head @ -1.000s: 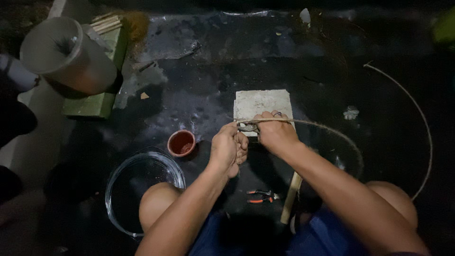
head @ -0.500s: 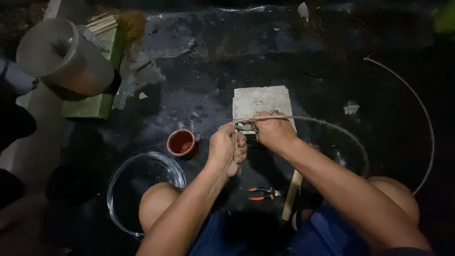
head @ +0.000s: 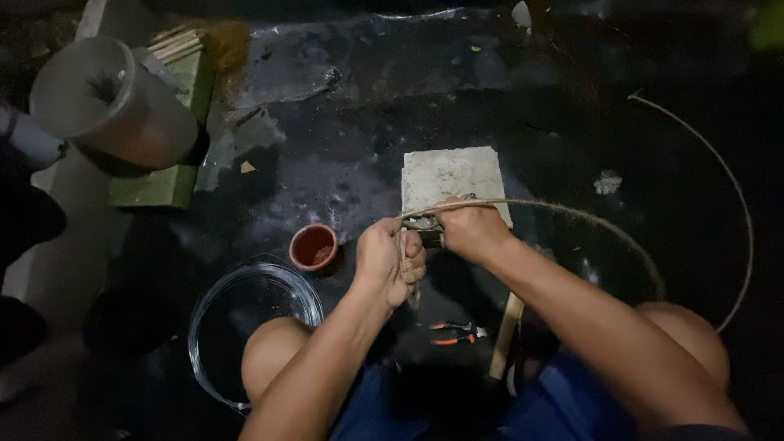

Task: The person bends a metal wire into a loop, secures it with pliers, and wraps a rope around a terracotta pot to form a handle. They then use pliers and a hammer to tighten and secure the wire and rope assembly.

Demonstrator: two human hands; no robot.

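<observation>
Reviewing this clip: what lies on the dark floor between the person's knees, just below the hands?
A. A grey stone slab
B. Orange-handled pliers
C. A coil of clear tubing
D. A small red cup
B. The pliers with orange handles lie between the knees below the left hand and right hand; the cup and coil sit off to the left, and the slab lies beyond the hands.
</observation>
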